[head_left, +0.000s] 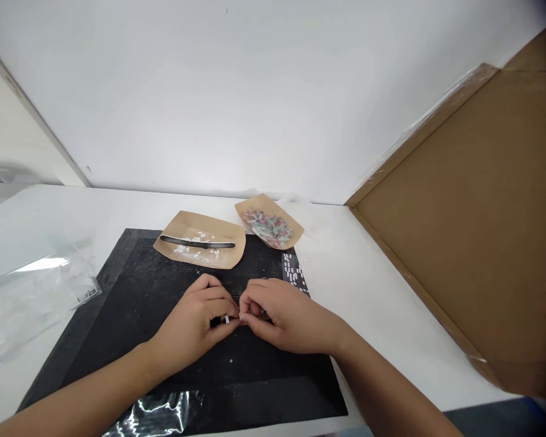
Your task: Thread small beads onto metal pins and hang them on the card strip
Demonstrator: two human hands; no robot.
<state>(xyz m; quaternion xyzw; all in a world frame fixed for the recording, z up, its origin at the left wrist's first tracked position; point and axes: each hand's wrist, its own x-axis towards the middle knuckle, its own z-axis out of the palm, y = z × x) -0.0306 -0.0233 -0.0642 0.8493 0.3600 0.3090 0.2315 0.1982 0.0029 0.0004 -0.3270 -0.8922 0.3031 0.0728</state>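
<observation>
My left hand [200, 318] and my right hand [282, 312] meet fingertip to fingertip over the black mat [164, 340]. Both are closed in a pinch. A small white piece [227, 319] shows at the left fingertips, and a tiny pale bit sits at the right thumb and forefinger. What else the fingers hold is mostly hidden by them. Behind the left hand is a brown paper tray [232, 258] with white bits and black tweezers [195, 244] lying across it.
Another paper tray [297, 230] holds small clear packets [268, 226]. White labels [293, 270] lie at the mat's right edge. Clear plastic bags [31, 303] are at the left, a cardboard panel [473, 212] at the right, and a white wall [218, 97] behind.
</observation>
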